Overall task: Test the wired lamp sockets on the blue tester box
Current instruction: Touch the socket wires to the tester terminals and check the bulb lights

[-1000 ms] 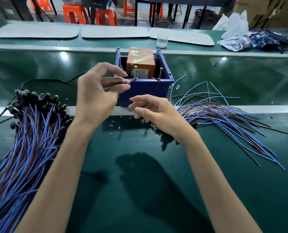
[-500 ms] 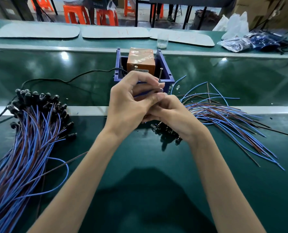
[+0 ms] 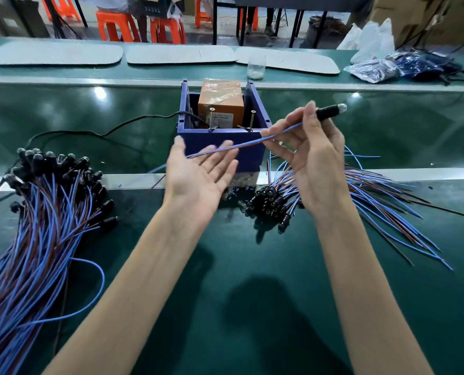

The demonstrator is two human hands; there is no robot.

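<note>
Logging from the remote station, head feed only.

Change over the last second: the two hands, which were meeting just in front of the blue tester box (image 3: 222, 150), are now drawing apart. The right hand (image 3: 317, 163) is lifting one lamp socket (image 3: 327, 113) up and to the right, above the box's right front corner. It is pinching the piece between thumb and fingertips just behind the black body, and the pale bulb tip is pointing away to the right.

The wire (image 3: 252, 140) is running down-left across the box front and lying over the fingers of the left hand (image 3: 198, 180). That hand is turned palm up with fingers straight and spread, gripping nothing. The free ends are trailing past it, clear of the two screws (image 3: 211, 119) standing at the box's front rim.

I am reading this as a fresh piece from the right pile (image 3: 274, 204) being drawn out straight. Contact with the screws is not yet made, so this socket's test is pending. I cannot tell whether the bulb is glowing. The large left pile (image 3: 49, 190) is lying well apart from the box.

Writing: the orange block (image 3: 221, 96) inside the box is carrying a pale label (image 3: 220, 117), with print too small to read. No brand is showing legibly anywhere.
</note>
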